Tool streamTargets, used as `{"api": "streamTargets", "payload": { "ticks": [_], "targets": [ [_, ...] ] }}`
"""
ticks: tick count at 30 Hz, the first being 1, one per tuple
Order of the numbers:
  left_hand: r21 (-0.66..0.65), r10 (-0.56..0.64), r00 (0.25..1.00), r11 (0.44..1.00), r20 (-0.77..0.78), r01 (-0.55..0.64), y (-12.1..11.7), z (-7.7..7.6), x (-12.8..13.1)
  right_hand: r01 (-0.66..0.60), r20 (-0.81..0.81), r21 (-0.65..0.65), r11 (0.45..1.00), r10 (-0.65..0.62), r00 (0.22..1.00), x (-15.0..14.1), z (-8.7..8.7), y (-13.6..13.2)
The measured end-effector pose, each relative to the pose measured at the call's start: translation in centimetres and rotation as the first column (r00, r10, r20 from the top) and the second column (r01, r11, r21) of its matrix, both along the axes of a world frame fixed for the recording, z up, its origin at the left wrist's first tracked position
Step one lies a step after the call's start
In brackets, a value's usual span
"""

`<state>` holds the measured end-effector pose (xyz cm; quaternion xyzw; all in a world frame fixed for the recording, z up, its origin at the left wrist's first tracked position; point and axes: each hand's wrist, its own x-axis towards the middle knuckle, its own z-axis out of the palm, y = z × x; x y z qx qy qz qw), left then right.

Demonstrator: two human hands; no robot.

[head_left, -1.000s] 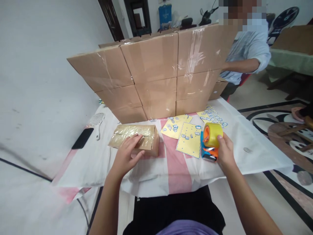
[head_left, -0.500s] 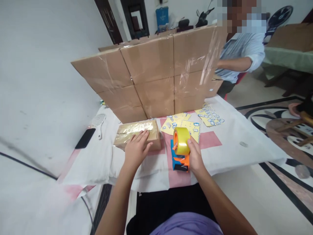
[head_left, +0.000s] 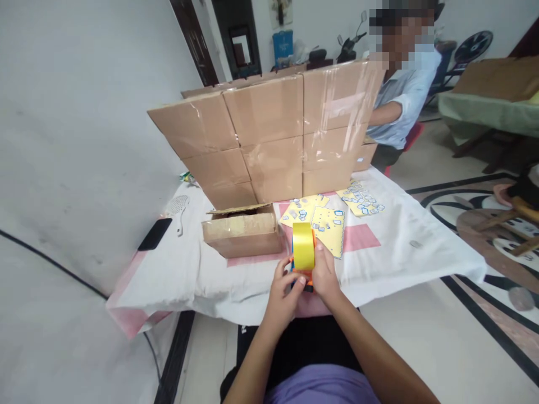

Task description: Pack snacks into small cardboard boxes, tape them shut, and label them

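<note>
My right hand [head_left: 323, 276] grips an orange and blue tape dispenser [head_left: 303, 259] with a yellow roll, held just above the near edge of the table. My left hand [head_left: 285, 287] has its fingers closed on the dispenser's lower front end. Behind and to the left lies a small cardboard box [head_left: 243, 231] on its side, its top seam covered in clear tape, with neither hand touching it.
A wall of stacked cardboard boxes [head_left: 269, 134] stands at the back of the cloth-covered table [head_left: 396, 247]. Yellow sticker sheets [head_left: 328, 223] lie to the right of the small box; a black phone [head_left: 155, 234] and a white brush [head_left: 180, 209] lie left. Another person [head_left: 398, 106] stands behind the boxes.
My left hand left the small box and came to the dispenser. My right hand carried the dispenser left and toward me.
</note>
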<state>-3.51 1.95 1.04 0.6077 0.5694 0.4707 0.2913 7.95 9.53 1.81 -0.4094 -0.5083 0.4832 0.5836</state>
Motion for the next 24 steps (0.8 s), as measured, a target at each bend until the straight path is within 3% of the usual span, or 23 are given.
{"api": "streamTargets", "payload": {
  "ticks": [2,7,15,20,24],
  "targets": [
    [-0.035,0.038,0.997,0.999,0.069,-0.036,0.0,0.4,0.6,0.024,0.006,0.007,1.000,-0.024,1.000,0.0,-0.1,0.1],
    [-0.060,0.154,0.988,0.986,-0.001,-0.153,-1.1,2.6,1.2,0.030,-0.001,0.036,0.999,-0.030,1.000,0.1,-0.1,0.6],
    [-0.113,0.200,0.980,0.974,0.014,-0.197,-3.2,3.3,1.0,-0.015,0.049,0.105,0.994,0.010,0.999,-1.2,0.0,0.6],
    [-0.203,0.156,0.986,0.969,0.060,-0.141,-3.7,3.5,0.4,-0.009,0.031,0.062,0.998,0.007,0.999,-1.2,-0.6,0.2],
    [-0.412,0.122,0.918,0.910,0.378,0.049,-4.5,2.2,1.3,-0.037,-0.069,-0.047,0.998,0.034,0.997,-0.7,-0.1,-0.5]
  ]
}}
